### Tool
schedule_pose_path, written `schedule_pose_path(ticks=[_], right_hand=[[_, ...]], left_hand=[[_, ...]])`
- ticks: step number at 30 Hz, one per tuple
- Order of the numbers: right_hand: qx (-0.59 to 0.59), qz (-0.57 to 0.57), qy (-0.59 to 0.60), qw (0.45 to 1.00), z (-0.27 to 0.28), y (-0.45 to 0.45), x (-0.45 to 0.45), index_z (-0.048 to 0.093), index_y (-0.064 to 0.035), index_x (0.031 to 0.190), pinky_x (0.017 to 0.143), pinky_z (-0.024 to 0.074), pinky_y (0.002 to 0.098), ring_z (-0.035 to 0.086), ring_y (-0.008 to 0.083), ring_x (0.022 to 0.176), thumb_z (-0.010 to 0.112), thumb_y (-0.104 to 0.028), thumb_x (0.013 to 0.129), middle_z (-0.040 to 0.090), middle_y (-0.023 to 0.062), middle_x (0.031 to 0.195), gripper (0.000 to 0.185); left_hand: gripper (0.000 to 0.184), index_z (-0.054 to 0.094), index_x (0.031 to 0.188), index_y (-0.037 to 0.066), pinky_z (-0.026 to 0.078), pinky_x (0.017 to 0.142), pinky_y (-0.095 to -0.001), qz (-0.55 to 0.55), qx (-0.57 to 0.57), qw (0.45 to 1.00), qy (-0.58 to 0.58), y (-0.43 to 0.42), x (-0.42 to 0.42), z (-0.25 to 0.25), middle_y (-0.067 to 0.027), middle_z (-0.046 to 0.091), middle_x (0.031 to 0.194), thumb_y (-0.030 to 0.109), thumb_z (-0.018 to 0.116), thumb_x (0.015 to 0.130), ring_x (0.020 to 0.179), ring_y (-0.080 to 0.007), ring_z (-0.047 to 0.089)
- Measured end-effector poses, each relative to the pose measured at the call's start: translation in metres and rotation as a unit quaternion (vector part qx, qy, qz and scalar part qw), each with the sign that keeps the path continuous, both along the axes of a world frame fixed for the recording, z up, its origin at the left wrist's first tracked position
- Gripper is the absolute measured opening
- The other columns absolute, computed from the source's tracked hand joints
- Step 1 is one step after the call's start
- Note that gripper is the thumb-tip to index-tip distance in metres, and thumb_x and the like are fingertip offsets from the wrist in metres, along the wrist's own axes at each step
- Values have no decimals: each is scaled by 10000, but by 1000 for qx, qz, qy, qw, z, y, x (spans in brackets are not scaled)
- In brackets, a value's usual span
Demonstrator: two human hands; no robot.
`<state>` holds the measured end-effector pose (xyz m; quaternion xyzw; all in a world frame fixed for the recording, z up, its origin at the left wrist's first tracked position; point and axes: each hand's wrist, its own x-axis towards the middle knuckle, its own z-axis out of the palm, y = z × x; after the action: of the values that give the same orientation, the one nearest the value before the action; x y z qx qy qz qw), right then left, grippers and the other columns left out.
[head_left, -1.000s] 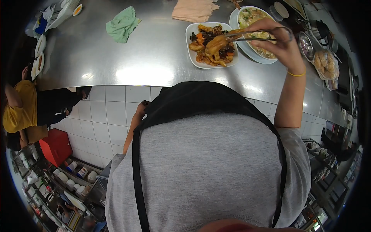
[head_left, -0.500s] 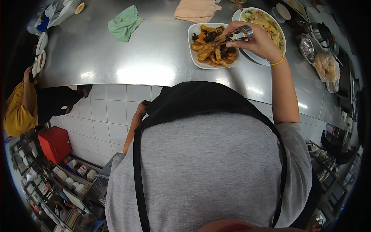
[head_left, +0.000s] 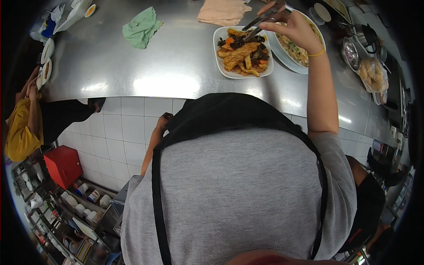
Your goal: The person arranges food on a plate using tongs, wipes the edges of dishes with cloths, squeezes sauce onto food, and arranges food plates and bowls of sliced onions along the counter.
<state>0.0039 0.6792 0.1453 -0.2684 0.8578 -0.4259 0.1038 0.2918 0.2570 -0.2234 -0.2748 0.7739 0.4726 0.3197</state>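
Observation:
My right hand [head_left: 289,26], a yellow band at its wrist, is closed on metal tongs [head_left: 260,20]. The tongs' arms are apart, their tips just over the far part of a white square dish [head_left: 215,48], and I see nothing between them. In the dish lie brown glazed fried pieces [head_left: 240,55], dark fungus-like pieces and orange slices. Partly under my right hand is an oval white dish [head_left: 324,42] of pale food with green bits, on a plate [head_left: 289,66]. My left hand [head_left: 164,121] hangs low beside my black apron [head_left: 234,110]; its fingers are mostly hidden.
A green cloth [head_left: 142,28] and a peach cloth [head_left: 223,12] lie on the steel counter [head_left: 176,57]. To the right are a metal bowl [head_left: 351,55] and a bag of round buns [head_left: 373,75]. A person in a yellow top [head_left: 24,132] stands at the left; a red box [head_left: 63,167] is below.
My right hand and the tongs have lifted up and away from the fried pieces toward the dish's far side. The person at the left has shifted, with both hands now near each other.

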Motion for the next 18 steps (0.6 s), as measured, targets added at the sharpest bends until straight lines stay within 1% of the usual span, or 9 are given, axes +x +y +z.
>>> schedule_pose_path(ticks=[2,4,6,9,11,13,16,17,18], right_hand=[[0,50,19,999,-17,-2,-11,606,-33,959,761,448,255,562,108,787,696,-218,752,607,31,912,291],[3,48,20,999,-17,-13,-8,611,-20,937,745,451,248,562,101,787,689,-235,759,613,33,882,290],[-5,30,-78,996,-25,-16,-8,615,-19,925,739,451,242,564,98,781,685,-247,763,616,42,843,288],[-1,19,-50,999,-32,-1,-17,609,-38,961,693,438,224,555,86,744,682,-229,767,614,38,811,281],[14,7,-43,999,-27,5,-16,604,-47,980,674,431,215,550,80,735,681,-214,768,612,31,807,280],[-71,6,8,997,-4,9,-3,601,-37,974,641,414,200,542,74,729,669,-163,776,604,19,808,244],[-91,-9,40,995,15,17,9,600,-30,944,651,431,207,548,77,749,656,-98,777,597,13,829,189],[-135,-7,43,990,18,16,13,591,-22,934,675,455,221,557,86,769,652,-65,773,593,19,860,178],[-134,-9,43,990,19,18,16,591,-22,934,675,455,221,557,86,769,652,-65,773,593,19,860,178]], left_hand=[[219,584,917,12,484,612,-267,4,11,1000,-2,-1,0,-6,-107,636,839,192,589,793,724,-157,607],[226,580,929,11,483,610,-268,-5,2,1000,11,-2,2,-10,-107,636,836,192,589,795,722,-158,607],[233,576,941,9,482,608,-269,-16,-6,1000,24,-3,5,-13,-107,636,834,192,589,797,720,-158,607],[225,575,941,5,478,610,-268,-10,-5,999,31,-9,13,-21,-107,634,826,177,589,796,713,-160,603],[208,581,926,3,474,613,-265,38,60,997,11,-15,18,-36,-103,632,822,160,593,790,707,-162,599],[198,583,916,4,473,611,-264,37,50,998,13,-16,21,-39,-100,632,820,154,595,787,702,-163,597],[185,586,903,6,471,609,-266,19,36,999,23,-16,17,-40,-98,631,816,145,596,781,701,-164,597],[182,587,899,8,471,608,-267,3,33,999,30,-16,15,-40,-98,631,814,143,597,778,705,-164,599],[182,587,899,8,471,608,-267,1,34,999,30,-15,11,-36,-98,631,814,143,597,778,705,-164,599]])
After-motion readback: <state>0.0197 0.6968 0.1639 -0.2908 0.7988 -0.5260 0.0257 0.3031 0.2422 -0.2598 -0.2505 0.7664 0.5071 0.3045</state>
